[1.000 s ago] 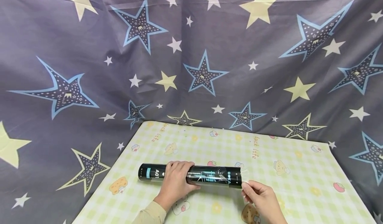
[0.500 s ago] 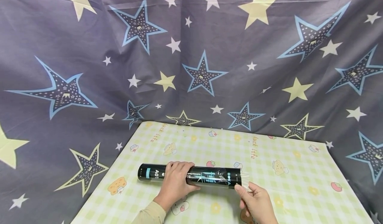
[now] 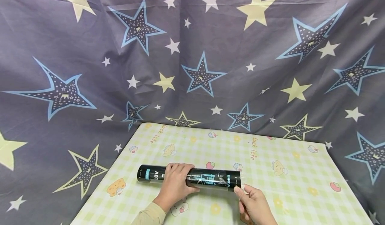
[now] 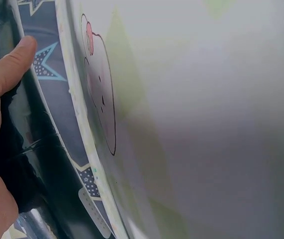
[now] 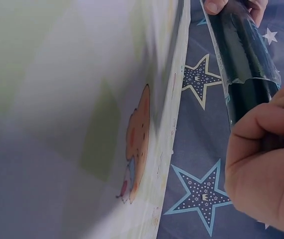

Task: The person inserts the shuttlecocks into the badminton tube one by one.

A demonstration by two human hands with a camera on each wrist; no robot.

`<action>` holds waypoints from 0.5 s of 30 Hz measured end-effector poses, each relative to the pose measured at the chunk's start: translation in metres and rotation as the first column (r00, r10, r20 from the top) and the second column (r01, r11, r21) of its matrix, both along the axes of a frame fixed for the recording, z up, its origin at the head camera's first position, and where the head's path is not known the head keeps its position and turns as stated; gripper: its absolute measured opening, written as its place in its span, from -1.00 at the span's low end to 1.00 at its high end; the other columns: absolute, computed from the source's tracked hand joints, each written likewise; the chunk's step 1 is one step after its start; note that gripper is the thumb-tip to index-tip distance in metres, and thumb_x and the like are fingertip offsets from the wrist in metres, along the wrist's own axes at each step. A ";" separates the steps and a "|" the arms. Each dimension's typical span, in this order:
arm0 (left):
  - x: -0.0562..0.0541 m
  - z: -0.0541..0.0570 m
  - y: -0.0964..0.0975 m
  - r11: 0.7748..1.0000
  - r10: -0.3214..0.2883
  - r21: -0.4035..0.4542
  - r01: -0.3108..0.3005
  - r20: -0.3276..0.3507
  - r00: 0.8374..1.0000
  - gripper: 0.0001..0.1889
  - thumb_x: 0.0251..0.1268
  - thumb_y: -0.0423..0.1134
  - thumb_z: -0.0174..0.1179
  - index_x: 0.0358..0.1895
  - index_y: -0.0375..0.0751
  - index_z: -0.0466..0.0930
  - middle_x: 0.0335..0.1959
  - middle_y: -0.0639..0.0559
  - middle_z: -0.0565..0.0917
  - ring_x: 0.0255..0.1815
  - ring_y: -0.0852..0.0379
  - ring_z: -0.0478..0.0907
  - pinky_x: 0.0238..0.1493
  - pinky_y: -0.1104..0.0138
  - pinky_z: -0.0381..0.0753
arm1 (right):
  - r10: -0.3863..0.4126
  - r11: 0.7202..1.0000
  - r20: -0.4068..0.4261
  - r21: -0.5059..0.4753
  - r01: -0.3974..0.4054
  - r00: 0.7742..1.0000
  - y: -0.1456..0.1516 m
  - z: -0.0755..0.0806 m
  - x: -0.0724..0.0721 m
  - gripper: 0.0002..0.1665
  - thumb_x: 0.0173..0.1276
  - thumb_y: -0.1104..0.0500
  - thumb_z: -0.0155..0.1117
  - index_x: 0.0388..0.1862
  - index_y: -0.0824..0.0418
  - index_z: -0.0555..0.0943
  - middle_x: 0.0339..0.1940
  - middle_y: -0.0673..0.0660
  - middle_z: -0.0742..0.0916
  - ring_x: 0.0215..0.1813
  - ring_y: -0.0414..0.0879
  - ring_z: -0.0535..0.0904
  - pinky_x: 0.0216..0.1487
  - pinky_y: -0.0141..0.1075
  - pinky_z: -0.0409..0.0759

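A black shuttlecock tube (image 3: 212,177) with blue and white print lies sideways, low over the table. My left hand (image 3: 176,183) grips its middle from above, the thumb on the near side; the left wrist view shows that thumb along the dark glossy tube (image 4: 37,144). White feather tips of a shuttlecock (image 3: 242,177) show at the right end of the tube. There my right hand (image 3: 254,203) has its thumb at the rim and its fingers curled at the feathers. In the right wrist view the curled fingers hide the end of the tube.
A table with a pale green checked cloth (image 3: 288,191) printed with cartoon figures lies under the hands. Behind and beside it hangs a dark star-patterned curtain (image 3: 192,44).
The right hand has moved slightly left, its thumb now over the tube's rim. Fewer white feathers stick out of the end. The left hand keeps its grip.
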State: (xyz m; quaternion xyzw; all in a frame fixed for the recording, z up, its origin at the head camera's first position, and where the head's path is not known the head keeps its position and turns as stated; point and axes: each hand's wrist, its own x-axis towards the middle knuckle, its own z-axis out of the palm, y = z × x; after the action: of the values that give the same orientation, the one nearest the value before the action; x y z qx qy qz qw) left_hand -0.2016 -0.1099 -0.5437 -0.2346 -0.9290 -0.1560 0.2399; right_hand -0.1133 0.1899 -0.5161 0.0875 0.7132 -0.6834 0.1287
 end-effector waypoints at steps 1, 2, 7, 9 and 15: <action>0.000 0.000 0.000 1.000 0.002 -0.003 -0.002 0.000 1.000 -0.04 -0.49 0.36 0.76 0.19 0.13 0.66 0.03 0.15 0.79 0.05 0.07 0.66 0.18 0.05 0.47 | 0.012 1.000 0.000 0.003 -0.012 1.000 0.000 0.000 0.000 -0.37 0.58 -0.19 0.29 0.23 0.33 0.63 -0.75 -0.02 0.59 -0.83 -0.22 0.30 -0.71 -0.33 0.32; 0.000 0.000 0.000 1.000 0.002 -0.005 -0.002 0.003 1.000 -0.04 -0.49 0.36 0.76 0.19 0.13 0.66 0.04 0.15 0.79 0.06 0.06 0.66 0.18 0.05 0.47 | 0.024 1.000 0.000 0.009 -0.024 1.000 0.001 0.000 -0.001 -0.37 0.59 -0.19 0.28 0.23 0.34 0.62 -0.75 -0.02 0.59 -0.83 -0.22 0.31 -0.71 -0.34 0.32; 0.001 0.000 -0.001 1.000 0.000 -0.015 0.001 0.027 1.000 -0.04 -0.47 0.36 0.76 0.20 0.14 0.66 0.06 0.14 0.79 0.08 0.07 0.66 0.19 0.04 0.48 | 0.090 0.996 -0.012 0.019 -0.090 0.996 0.003 -0.002 -0.003 -0.35 0.63 -0.18 0.22 0.17 0.44 0.57 -0.75 -0.01 0.59 -0.82 -0.23 0.33 -0.70 -0.35 0.33; 0.001 0.000 -0.001 1.000 -0.003 -0.016 0.003 0.024 1.000 -0.04 -0.48 0.36 0.76 0.20 0.14 0.66 0.06 0.14 0.79 0.07 0.07 0.66 0.20 0.04 0.48 | 0.116 0.993 -0.009 -0.003 -0.116 0.993 0.004 -0.003 -0.004 -0.35 0.65 -0.16 0.19 0.19 0.45 0.56 -0.75 -0.02 0.60 -0.81 -0.23 0.34 -0.69 -0.34 0.33; 0.001 -0.001 -0.001 1.000 -0.006 -0.022 0.006 -0.006 1.000 -0.02 -0.52 0.37 0.77 0.19 0.14 0.67 0.05 0.15 0.79 0.06 0.08 0.66 0.18 0.05 0.48 | 0.176 0.983 0.002 -0.050 -0.176 0.984 0.007 -0.004 -0.005 -0.34 0.69 -0.14 0.12 0.33 0.45 0.50 -0.75 -0.03 0.59 -0.80 -0.25 0.34 -0.66 -0.32 0.33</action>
State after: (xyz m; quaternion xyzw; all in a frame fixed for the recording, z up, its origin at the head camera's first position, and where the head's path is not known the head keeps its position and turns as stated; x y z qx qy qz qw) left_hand -0.2006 -0.1105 -0.5451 -0.2407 -0.9292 -0.1458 0.2397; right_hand -0.1183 0.1967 -0.5204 0.0228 0.7004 -0.6867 0.1930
